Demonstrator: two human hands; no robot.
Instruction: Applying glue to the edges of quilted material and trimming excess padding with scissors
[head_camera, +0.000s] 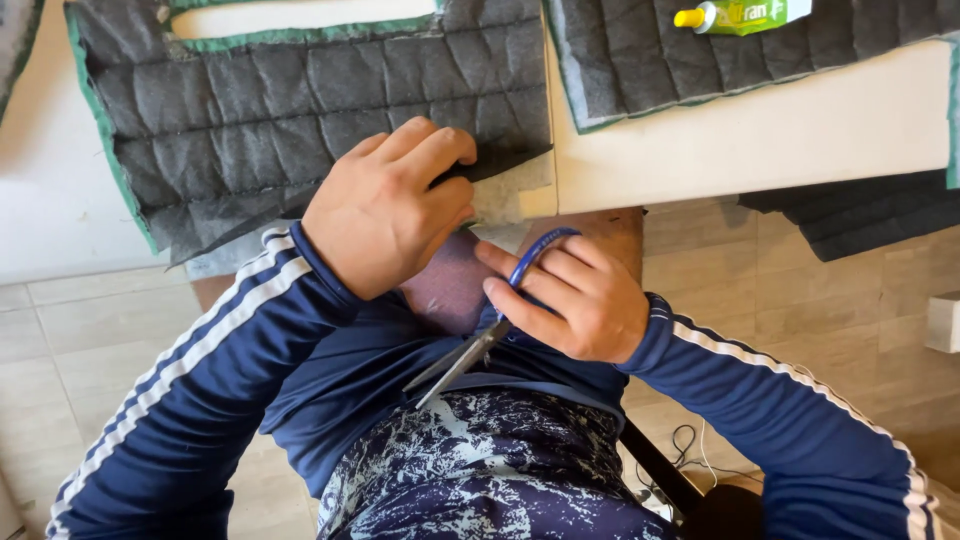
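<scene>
My left hand (388, 205) pinches the near edge of a dark grey quilted fabric piece (300, 110) with green trim, which lies on a white table (760, 140). My right hand (570, 300) holds blue-handled scissors (480, 345) below the table edge, over my lap. The blades are nearly closed and point down-left, toward my body and apart from the fabric. Both arms wear navy sleeves with white stripes.
A second grey quilted piece (640, 50) lies at the table's far right with a green glue tube (745, 14) with a yellow cap on it. More dark fabric (860, 215) hangs off the right edge. Beige floor tiles and a cable (690, 445) lie below.
</scene>
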